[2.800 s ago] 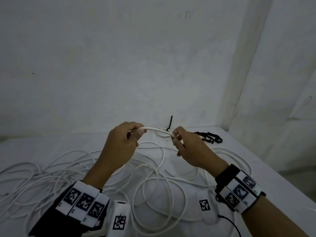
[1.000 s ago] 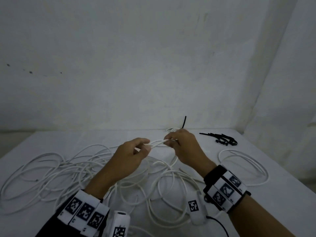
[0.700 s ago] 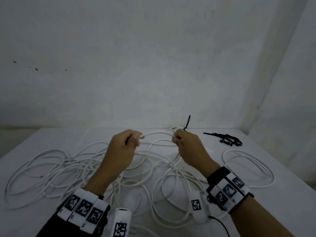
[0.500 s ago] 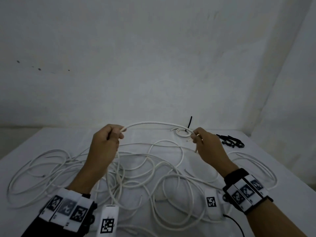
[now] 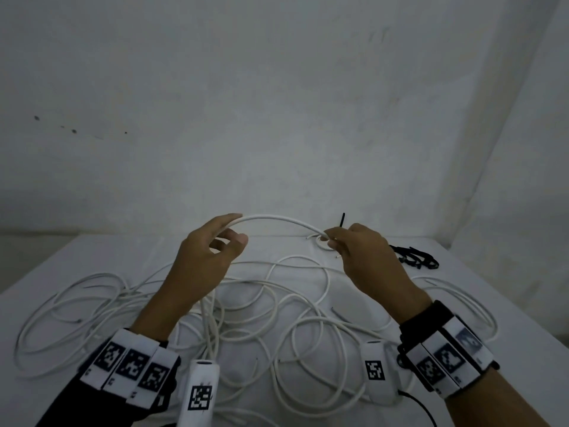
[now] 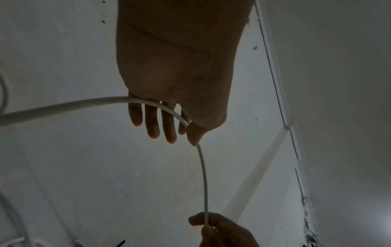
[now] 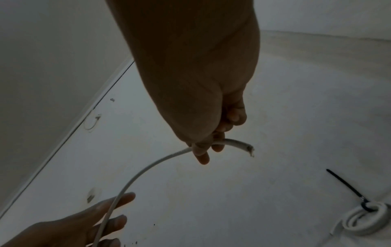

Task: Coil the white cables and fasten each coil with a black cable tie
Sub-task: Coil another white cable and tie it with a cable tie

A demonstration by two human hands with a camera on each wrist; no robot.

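Observation:
A white cable (image 5: 277, 217) arcs between my two hands above the table. My left hand (image 5: 237, 229) is open with straight fingers; the cable lies across them (image 6: 169, 110) and hangs down to the tangle. My right hand (image 5: 332, 240) pinches the same cable just short of its cut end (image 7: 249, 148). In the right wrist view my right hand (image 7: 208, 150) is above, and my left hand (image 7: 114, 210) lies flat under the cable (image 7: 135, 177) below. A small finished coil (image 7: 359, 219) with a black tie (image 7: 342, 183) sits beyond my right hand.
A loose tangle of white cables (image 5: 261, 303) covers the white table (image 5: 508, 303) from left to right. A pile of black cable ties (image 5: 412, 258) lies at the back right. Walls close off the table at the back and right.
My left hand has let go its pinch and spread its fingers, so the cable now rests across them. My right hand keeps its hold near the cable's end.

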